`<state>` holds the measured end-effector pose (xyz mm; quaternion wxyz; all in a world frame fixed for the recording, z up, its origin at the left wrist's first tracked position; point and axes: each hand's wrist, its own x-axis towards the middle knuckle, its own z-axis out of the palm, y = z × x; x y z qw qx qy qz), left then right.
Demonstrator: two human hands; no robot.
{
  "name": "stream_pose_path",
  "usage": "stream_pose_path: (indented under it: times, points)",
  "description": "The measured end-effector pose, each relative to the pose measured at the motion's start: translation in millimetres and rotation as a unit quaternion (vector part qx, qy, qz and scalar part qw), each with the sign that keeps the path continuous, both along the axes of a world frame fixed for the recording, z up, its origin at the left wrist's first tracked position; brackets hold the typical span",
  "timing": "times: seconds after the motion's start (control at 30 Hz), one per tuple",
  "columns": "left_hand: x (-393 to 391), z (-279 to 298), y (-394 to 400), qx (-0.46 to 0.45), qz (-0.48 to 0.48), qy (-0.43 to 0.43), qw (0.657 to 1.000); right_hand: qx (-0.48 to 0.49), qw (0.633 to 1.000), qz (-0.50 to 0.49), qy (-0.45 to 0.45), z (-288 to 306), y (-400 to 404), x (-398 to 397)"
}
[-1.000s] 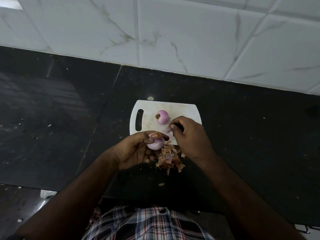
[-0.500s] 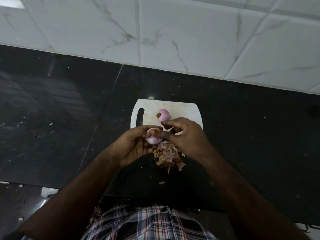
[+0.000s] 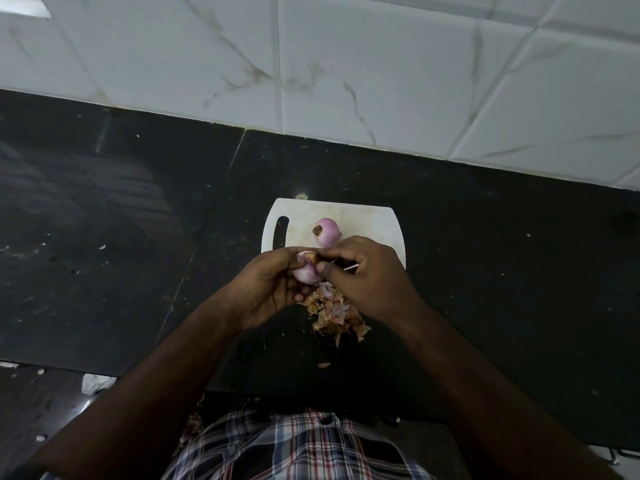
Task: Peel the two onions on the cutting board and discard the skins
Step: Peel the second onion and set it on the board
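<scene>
My left hand grips a small pink onion just above the near edge of the white cutting board. My right hand pinches at the brown end of that onion with thumb and forefinger. A second pink onion, peeled with a brown root end, lies on the board just beyond my hands. A heap of onion skins sits on the black counter below my hands, partly hidden by my right hand.
The black stone counter runs left and right of the board, specked with small bits. A white marbled tile wall stands behind. The counter's front edge lies near my checked shirt.
My right hand moved left from the board onto the held onion and now pinches its end. My left hand raised and turned the onion slightly.
</scene>
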<state>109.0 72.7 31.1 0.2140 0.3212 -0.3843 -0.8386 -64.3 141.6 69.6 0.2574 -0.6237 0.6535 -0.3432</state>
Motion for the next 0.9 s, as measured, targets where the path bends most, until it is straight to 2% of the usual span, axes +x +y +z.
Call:
stream_pose_path:
  times: [0.13, 0.5, 0.7, 0.9]
  points:
    - [-4.5, 1.6, 1.0, -0.001, 0.009, 0.004, 1.0, -0.049, 0.998, -0.011, 0.049, -2.9, 2.3, 5.6]
    - [-6.0, -0.7, 3.1, -0.007, 0.016, 0.002, 1.0, -0.041, 0.993, -0.055, 0.098, -4.2, -0.9, 13.1]
    - [-3.4, -1.3, 0.6, -0.006, 0.023, -0.011, 1.0, 0.018, 0.998, -0.05, -0.042, -3.1, -1.8, 0.0]
    - [-6.6, -2.9, 0.8, -0.025, 0.028, -0.015, 0.999, -0.021, 0.998, -0.054, 0.0, -7.8, -2.0, 3.3]
